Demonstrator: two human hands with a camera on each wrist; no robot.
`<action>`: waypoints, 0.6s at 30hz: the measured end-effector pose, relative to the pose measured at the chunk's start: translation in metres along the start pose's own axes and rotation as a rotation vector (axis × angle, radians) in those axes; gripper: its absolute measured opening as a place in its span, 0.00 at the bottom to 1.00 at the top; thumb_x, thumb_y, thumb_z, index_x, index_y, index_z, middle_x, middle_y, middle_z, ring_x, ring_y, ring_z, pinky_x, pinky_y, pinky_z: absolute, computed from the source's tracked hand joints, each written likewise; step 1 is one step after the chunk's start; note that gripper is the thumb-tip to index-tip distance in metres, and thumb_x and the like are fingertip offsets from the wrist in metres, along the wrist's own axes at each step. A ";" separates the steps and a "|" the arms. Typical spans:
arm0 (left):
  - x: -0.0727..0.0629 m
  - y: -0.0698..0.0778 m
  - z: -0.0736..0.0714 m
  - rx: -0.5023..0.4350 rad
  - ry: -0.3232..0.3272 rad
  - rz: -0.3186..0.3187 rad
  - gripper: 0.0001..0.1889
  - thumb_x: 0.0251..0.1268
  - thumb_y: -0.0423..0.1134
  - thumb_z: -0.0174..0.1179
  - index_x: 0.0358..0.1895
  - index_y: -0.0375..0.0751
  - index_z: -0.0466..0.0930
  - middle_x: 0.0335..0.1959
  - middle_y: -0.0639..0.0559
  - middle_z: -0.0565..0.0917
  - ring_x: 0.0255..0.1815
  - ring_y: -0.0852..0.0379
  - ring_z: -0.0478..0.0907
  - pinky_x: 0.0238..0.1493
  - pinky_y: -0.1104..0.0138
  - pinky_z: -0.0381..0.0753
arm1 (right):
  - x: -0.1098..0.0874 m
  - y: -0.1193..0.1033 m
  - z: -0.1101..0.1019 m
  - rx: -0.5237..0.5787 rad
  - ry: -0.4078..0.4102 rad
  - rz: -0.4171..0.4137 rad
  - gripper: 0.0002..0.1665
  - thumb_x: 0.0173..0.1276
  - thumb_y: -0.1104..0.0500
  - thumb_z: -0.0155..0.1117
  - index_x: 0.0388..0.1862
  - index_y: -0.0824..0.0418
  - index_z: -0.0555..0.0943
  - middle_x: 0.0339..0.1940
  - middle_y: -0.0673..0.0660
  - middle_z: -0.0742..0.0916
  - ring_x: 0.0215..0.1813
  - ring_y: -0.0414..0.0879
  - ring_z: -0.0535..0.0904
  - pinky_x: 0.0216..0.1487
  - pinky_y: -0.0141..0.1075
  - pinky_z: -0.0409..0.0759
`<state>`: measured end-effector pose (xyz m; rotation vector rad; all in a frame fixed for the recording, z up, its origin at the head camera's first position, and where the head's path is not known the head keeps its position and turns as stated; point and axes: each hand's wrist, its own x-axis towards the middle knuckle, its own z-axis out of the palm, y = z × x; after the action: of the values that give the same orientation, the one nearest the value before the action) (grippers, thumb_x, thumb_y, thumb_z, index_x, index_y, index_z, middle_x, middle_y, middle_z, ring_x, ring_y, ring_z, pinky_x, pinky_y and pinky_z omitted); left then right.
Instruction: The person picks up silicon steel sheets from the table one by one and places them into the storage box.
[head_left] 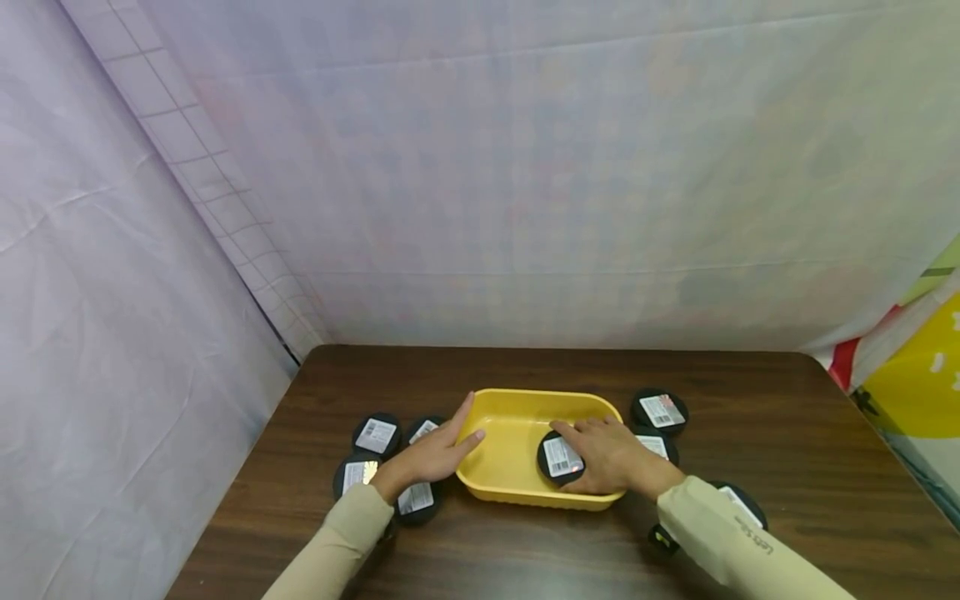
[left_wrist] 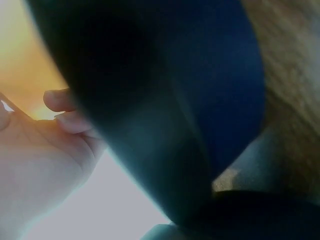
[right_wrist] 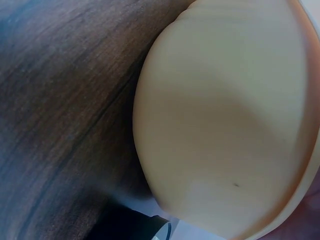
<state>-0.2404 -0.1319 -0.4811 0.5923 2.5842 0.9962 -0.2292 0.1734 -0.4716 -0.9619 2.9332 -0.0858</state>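
A yellow plastic basin (head_left: 504, 450) sits on the table. At its left end my left hand (head_left: 435, 454) grips the rim, thumb over the inside and fingers along the outer wall. Inside the basin's right half, my right hand (head_left: 611, 454) holds a black round disc with a white label (head_left: 561, 458) between thumb and fingers. The basin's pale yellow outer wall (right_wrist: 220, 110) fills much of the right wrist view, which hides the right hand's grip. In the left wrist view, the left hand (left_wrist: 45, 155) is partly hidden behind a large dark blurred shape.
Several similar labelled black discs (head_left: 377, 435) lie left of the basin, around the left wrist. More discs (head_left: 660, 411) lie on the right, some partly under the right forearm. The brown wooden table (head_left: 525, 550) meets a white cloth wall (head_left: 555, 192) at the back.
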 end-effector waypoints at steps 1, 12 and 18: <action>0.000 0.000 0.000 -0.001 -0.001 -0.002 0.40 0.78 0.63 0.37 0.81 0.50 0.33 0.81 0.48 0.46 0.76 0.45 0.57 0.73 0.48 0.58 | 0.000 0.000 0.000 0.002 -0.003 0.000 0.57 0.49 0.31 0.74 0.71 0.61 0.69 0.56 0.64 0.83 0.58 0.61 0.77 0.59 0.57 0.71; 0.000 -0.001 0.000 -0.006 -0.005 -0.012 0.40 0.77 0.64 0.37 0.81 0.51 0.33 0.81 0.48 0.47 0.76 0.45 0.58 0.73 0.48 0.59 | 0.002 0.000 0.002 0.017 -0.021 0.006 0.57 0.50 0.32 0.74 0.72 0.61 0.67 0.57 0.64 0.83 0.59 0.61 0.77 0.60 0.58 0.70; 0.000 0.000 0.000 -0.009 -0.009 -0.017 0.40 0.77 0.64 0.37 0.81 0.52 0.33 0.81 0.48 0.46 0.76 0.45 0.58 0.72 0.47 0.59 | 0.002 -0.001 -0.003 0.015 -0.059 0.011 0.56 0.48 0.33 0.76 0.70 0.61 0.70 0.54 0.62 0.83 0.56 0.60 0.77 0.59 0.57 0.69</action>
<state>-0.2405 -0.1322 -0.4811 0.5702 2.5715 0.9976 -0.2305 0.1715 -0.4689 -0.9300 2.8795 -0.0773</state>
